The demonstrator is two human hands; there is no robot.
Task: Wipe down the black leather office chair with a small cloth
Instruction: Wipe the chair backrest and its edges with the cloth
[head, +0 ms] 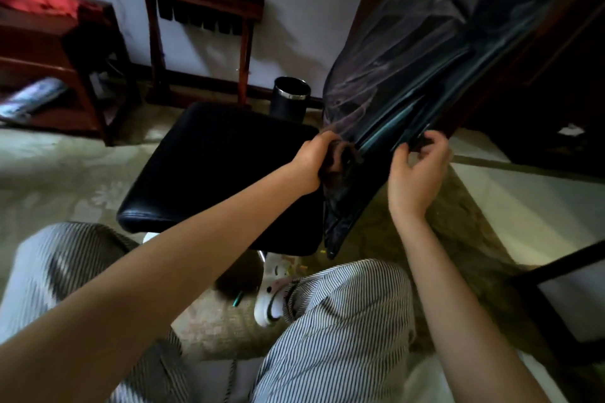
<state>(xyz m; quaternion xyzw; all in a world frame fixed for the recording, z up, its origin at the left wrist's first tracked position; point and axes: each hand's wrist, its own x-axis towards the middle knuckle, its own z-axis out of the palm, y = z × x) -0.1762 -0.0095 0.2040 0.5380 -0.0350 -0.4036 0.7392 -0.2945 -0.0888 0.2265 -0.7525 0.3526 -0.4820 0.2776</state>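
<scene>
The black leather office chair fills the middle of the view, its seat [212,170] facing me and its glossy backrest [425,69] rising to the right. My left hand [314,163] grips a small dark brown cloth [340,160] and holds it against the lower edge of the backrest, where it meets the seat. My right hand [419,170] is just to the right, its fingers pinching the dark bottom edge of the backrest. Most of the cloth is hidden inside my left fist.
A black waste bin [291,95] stands on the floor behind the seat. A dark wooden rack [199,10] leans at the wall, a reddish wooden shelf [52,52] is at the left, and a dark cabinet [556,82] at the right. My striped trouser legs and a white slipper [271,291] are below.
</scene>
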